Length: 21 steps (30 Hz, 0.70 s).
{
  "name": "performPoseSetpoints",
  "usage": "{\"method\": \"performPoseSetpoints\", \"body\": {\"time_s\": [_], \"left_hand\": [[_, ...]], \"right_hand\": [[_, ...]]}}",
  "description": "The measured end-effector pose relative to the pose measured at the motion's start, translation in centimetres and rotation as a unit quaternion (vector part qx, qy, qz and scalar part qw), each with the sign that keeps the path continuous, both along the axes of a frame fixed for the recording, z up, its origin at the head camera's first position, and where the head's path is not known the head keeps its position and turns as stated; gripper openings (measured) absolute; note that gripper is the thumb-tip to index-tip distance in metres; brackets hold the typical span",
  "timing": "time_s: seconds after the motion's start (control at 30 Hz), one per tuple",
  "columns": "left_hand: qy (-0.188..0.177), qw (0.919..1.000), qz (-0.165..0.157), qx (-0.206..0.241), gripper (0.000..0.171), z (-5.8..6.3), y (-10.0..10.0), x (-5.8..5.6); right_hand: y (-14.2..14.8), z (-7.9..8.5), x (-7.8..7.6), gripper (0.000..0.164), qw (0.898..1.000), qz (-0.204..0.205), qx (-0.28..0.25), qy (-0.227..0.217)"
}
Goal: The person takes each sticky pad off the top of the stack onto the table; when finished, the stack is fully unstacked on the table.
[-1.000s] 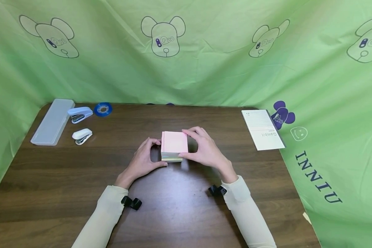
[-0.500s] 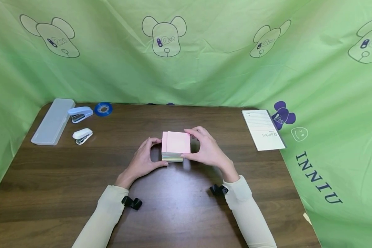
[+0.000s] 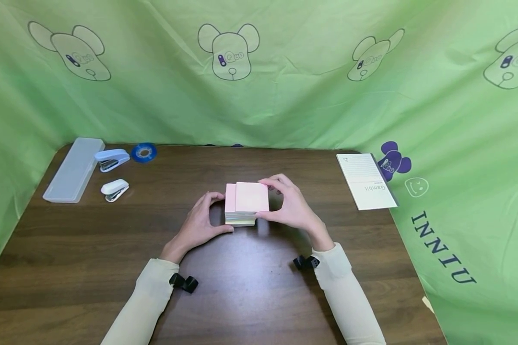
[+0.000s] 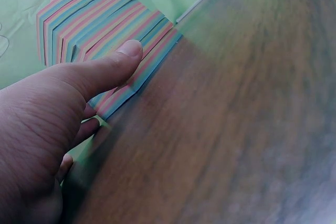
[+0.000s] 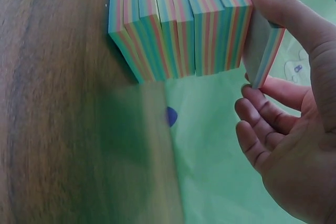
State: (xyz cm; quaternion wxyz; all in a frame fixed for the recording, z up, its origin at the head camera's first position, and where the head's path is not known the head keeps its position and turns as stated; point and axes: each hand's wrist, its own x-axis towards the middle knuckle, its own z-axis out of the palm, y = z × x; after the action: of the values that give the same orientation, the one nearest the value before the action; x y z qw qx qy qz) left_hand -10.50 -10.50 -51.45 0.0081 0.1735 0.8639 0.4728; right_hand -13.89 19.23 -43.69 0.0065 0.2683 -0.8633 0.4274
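Note:
A tall stack of sticky note pads [image 3: 240, 218] stands at mid-table, its sides striped in pastel colours in both wrist views. The left hand [image 3: 197, 221] holds the lower stack from the left, thumb at the near side and fingers behind; in the left wrist view its thumb [image 4: 118, 66] lies against the striped edges. The right hand [image 3: 291, 205] pinches the topmost pink pad [image 3: 252, 197] between thumb and fingers. That pad juts out rightward past the stack, baring a pink strip of the pad beneath. The right wrist view shows its pale underside overhanging the stack [image 5: 184, 19].
At the table's left lie a frosted plastic case [image 3: 74, 170], a light blue stapler [image 3: 112, 158], a white stapler [image 3: 115, 189] and a roll of blue tape [image 3: 144, 152]. A lined notepad [image 3: 367, 182] sits at the right edge. Green cloth [image 3: 285, 110] hangs behind.
The right hand has drawn the top pink pad to the right, widening the bared strip of the pad below. The left hand and the rest of the stack stay put.

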Motion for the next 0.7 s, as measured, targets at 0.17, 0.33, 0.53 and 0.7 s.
{"method": "performPoseSetpoints", "body": {"time_s": [0.17,0.33,0.53,0.7], "left_hand": [[0.008,0.9998,-0.011,0.013,0.099,0.1,0.1,0.0],[0.011,0.9998,-0.012,0.005,0.098,0.2,0.1,-0.1],[0.009,0.9999,-0.008,0.001,0.097,0.2,0.0,0.0],[0.010,0.9999,-0.006,0.002,0.100,0.2,0.0,0.0]], "right_hand": [[0.5,-0.2,-0.1,0.078,1.000,-0.013,-0.009,-0.004],[0.9,-0.3,-0.3,0.078,1.000,-0.019,-0.012,-0.010],[1.1,-0.3,-0.5,0.077,1.000,-0.021,-0.017,-0.012],[1.4,-0.3,-0.6,0.077,0.999,-0.023,-0.035,-0.014]]}}
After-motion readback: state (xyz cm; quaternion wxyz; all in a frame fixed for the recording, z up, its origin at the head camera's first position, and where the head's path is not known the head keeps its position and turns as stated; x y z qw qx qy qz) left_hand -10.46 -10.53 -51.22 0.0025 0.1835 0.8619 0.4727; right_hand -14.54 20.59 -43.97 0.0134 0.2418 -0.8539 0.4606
